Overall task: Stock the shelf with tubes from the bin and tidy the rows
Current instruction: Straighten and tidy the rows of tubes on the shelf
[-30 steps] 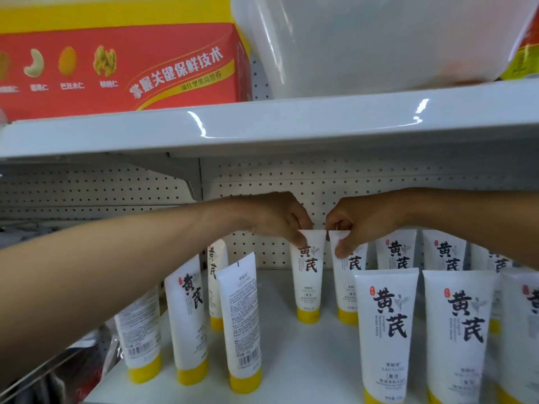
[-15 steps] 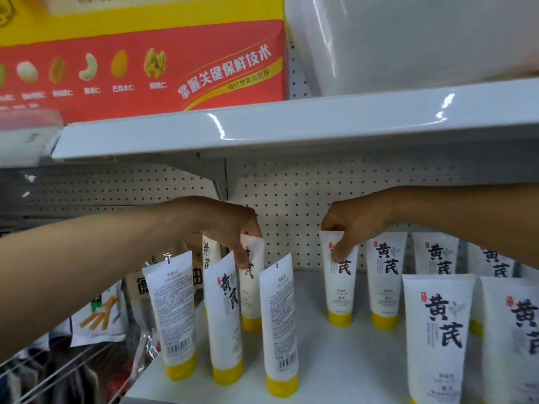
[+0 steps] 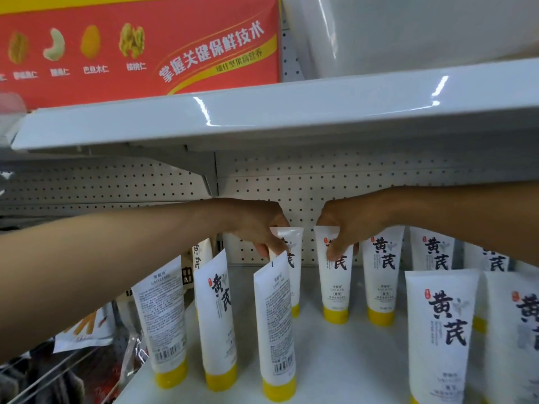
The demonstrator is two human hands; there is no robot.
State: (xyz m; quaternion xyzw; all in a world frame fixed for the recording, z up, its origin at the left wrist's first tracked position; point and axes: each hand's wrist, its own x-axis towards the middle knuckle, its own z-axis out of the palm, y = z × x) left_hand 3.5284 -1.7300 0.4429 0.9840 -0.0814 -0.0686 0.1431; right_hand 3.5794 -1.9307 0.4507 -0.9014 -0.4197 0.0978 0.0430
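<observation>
Tidying the back row of tubes
Left hand (image 3: 256, 223) pinches a white plastic tube with a yellow cap (image 3: 295, 287) at 12 o'clock on the white metal shelf (image 3: 335, 360). Right hand (image 3: 347, 225) pinches the neighbour tube (image 3: 335, 287). Next, I think, set both straight.

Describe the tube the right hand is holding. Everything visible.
The tube is white, soft-looking plastic with a flat crimped top and a yellow cap. It stands upright on that cap in the back row of the white shelf, before the pegboard. Its front faces the camera: large black characters, a small red mark, fine print below. The right hand pinches its top, thumb over the print. It stands apart from its neighbours.
</observation>
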